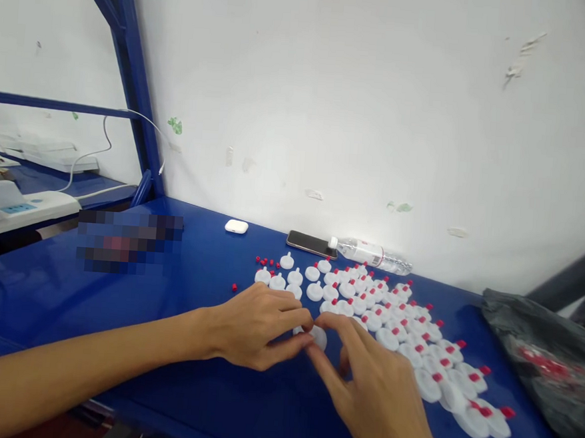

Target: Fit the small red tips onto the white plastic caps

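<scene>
Both hands (313, 354) pinch white cap (318, 337) (bottle (370, 254) label unreadable).

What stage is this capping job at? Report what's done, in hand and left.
Done: most white discs on the blue table already carry red caps. In hand: left hand and right hand pinch one white disc together. Left: several uncapped discs at the far left of the group, beside loose red caps.

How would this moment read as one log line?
left hand pinching white cap | right hand touching same cap | capped pieces in rows on blue table | phone, bottle by wall
</scene>
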Available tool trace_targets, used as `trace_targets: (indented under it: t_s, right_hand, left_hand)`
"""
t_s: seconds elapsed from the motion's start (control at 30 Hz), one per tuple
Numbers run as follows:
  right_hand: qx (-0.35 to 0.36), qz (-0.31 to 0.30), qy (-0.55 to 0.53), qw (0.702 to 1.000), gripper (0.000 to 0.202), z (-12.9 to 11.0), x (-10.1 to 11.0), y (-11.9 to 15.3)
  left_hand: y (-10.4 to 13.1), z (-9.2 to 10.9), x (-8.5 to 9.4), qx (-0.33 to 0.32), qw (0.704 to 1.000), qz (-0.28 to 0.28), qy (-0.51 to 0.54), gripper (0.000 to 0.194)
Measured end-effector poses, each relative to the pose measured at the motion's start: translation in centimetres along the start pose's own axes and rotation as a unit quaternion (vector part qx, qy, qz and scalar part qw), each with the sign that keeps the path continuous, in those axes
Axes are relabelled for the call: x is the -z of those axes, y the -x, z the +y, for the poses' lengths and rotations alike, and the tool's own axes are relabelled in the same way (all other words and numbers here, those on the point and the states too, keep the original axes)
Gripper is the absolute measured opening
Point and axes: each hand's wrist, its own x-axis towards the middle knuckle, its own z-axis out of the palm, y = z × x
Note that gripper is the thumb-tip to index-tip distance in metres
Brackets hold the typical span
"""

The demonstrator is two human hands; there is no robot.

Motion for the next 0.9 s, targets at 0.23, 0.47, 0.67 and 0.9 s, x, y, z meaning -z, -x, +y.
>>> trace_targets:
  t_s: [0.23, 0.47, 0.67, 0.9]
  right_hand:
    - [-0.014, -0.025, -0.008, 1.0, 0.042, -0.3, 0.2, 0.0]
    - [-0.016, -0.015, -0.053, 0.998, 0.031, -0.1, -0.2, 0.3]
    - [0.014, 0.008, -0.029, 0.999, 0.029, 0.0, -0.1, 0.3]
    - [0.045, 0.053, 0.047, 0.997, 0.029, -0.2, -0.3, 0.2]
  left_hand:
    - [-0.1, 0.1, 0.1, 0.003, 0.998, 0.048, 0.05, 0.024]
    - [0.0, 0.1, 0.2, 0.016, 0.997, 0.066, 0.041, 0.018]
    - [-0.3, 0.3, 0.8, 0.027, 0.999, -0.038, 0.023, 0.025]
    - [-1.1, -0.3, 1.2, 0.102, 0.983, -0.062, 0.141, 0.037]
